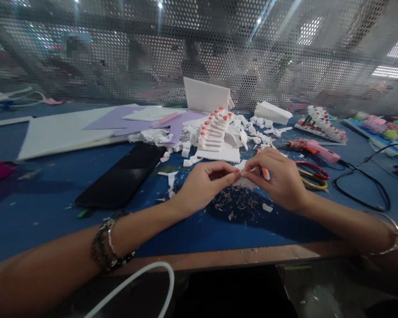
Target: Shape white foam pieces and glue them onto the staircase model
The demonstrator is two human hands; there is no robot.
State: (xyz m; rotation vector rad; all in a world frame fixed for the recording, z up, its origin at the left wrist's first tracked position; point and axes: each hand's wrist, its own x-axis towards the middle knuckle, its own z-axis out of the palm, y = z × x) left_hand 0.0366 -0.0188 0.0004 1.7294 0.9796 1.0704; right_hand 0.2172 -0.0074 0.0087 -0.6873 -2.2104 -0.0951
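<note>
My left hand (208,182) and my right hand (275,177) meet over the front of the blue table, thumbs and forefingers pinched together. Whatever sits between the fingertips is too small to make out. Just behind and below them lies a white scrap (250,183), partly covered by the right hand. Beyond the hands stands a small white stepped model (214,132) with red dots along its top, on a white base (219,155). Scissors with red and yellow handles (313,182) lie to the right of my right hand.
A black phone (122,176) lies at left, near purple sheets (109,118) and a white board (59,132). A pink glue gun (321,151) with a black cord (358,170) rests at right. White scraps (258,130) litter the table; a perforated metal screen (219,57) stands behind.
</note>
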